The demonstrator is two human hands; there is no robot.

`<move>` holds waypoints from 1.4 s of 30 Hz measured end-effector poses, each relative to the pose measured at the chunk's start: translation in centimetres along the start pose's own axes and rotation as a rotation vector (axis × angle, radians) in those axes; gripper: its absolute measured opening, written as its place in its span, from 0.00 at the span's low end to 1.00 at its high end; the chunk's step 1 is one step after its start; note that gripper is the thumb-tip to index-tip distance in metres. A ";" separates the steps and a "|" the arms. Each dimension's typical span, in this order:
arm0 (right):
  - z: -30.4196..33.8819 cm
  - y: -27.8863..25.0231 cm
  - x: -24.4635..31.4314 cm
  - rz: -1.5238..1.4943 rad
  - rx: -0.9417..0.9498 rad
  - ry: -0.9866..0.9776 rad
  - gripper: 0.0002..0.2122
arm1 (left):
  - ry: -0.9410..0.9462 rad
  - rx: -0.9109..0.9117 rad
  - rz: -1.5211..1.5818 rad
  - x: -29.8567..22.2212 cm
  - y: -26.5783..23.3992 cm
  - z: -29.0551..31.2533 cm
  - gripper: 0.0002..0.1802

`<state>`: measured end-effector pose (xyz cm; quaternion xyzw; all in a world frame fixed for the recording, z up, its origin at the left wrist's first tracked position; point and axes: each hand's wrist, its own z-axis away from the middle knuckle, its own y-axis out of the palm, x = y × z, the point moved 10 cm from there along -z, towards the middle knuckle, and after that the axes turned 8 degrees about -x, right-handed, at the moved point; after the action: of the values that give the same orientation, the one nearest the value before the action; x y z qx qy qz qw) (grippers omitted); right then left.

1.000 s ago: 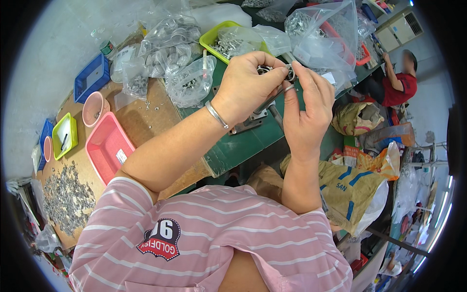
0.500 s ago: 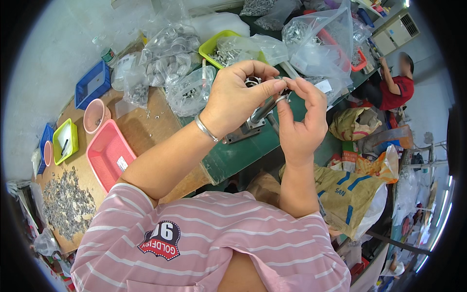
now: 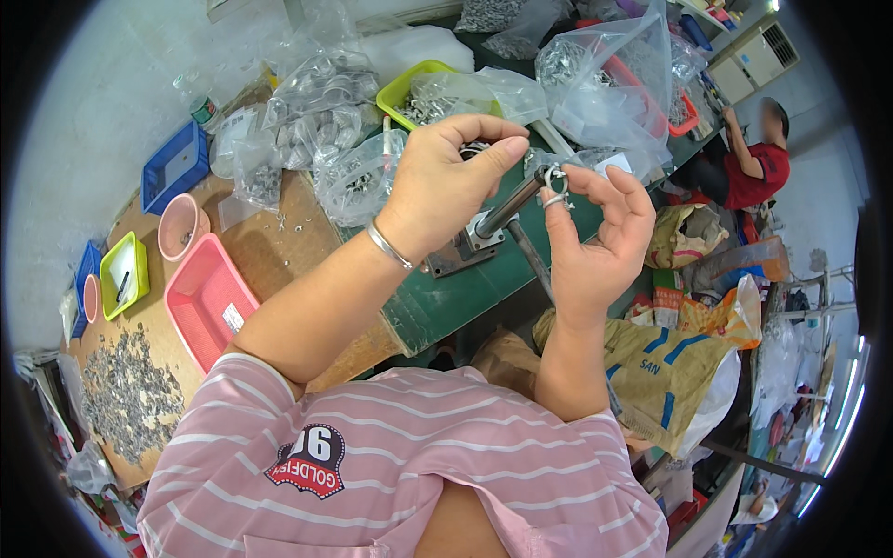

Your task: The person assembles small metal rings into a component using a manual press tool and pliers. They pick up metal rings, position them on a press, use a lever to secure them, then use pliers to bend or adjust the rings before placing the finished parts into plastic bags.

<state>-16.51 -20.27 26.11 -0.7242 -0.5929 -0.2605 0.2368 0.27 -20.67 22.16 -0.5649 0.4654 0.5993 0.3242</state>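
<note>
My left hand [image 3: 446, 181], with a silver bangle at its wrist, hovers over the green bench. Its thumb and forefinger are closed together; whatever lies between them is too small to make out. A dark and silver round part [image 3: 474, 149] shows partly behind those fingers. To the right, my right hand [image 3: 600, 237] pinches a small shiny metal ring-shaped piece [image 3: 555, 179] between thumb and forefinger, its other fingers loosely curled. That piece is beside the end of a steel bar [image 3: 512, 205], part of a bench tool with a metal base plate [image 3: 456, 256].
Left are a pink tray [image 3: 200, 298], a pink cup [image 3: 183, 228], a blue tray [image 3: 175, 167] and a pile of small metal parts [image 3: 130, 391]. Clear bags [image 3: 326, 93] and a green tray [image 3: 395, 93] stand behind. Sacks [image 3: 651, 372] lie right; a person [image 3: 749, 172] sits beyond.
My hands have drawn apart. The right has moved right and slightly down with the metal ring-shaped piece, uncovering the end of the steel bar; the left has shifted slightly left.
</note>
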 end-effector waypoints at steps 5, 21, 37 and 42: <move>0.0 0.7 -0.8 -0.005 0.031 0.063 0.26 | -0.059 0.108 -0.145 1.9 1.0 0.0 0.12; 0.1 1.6 -3.0 -0.201 0.137 0.380 0.20 | -0.158 0.219 0.084 2.7 2.3 0.1 0.15; 0.2 1.7 -4.5 -0.277 0.156 0.522 0.20 | 0.042 0.262 -0.184 1.4 1.9 -0.7 0.14; -0.2 2.0 -4.1 -0.231 0.205 0.550 0.20 | -0.177 0.302 -0.077 3.2 1.9 -0.6 0.16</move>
<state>-15.26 -23.82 23.50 -0.5268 -0.6081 -0.4109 0.4289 -1.67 -22.35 19.40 -0.4721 0.4978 0.5572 0.4678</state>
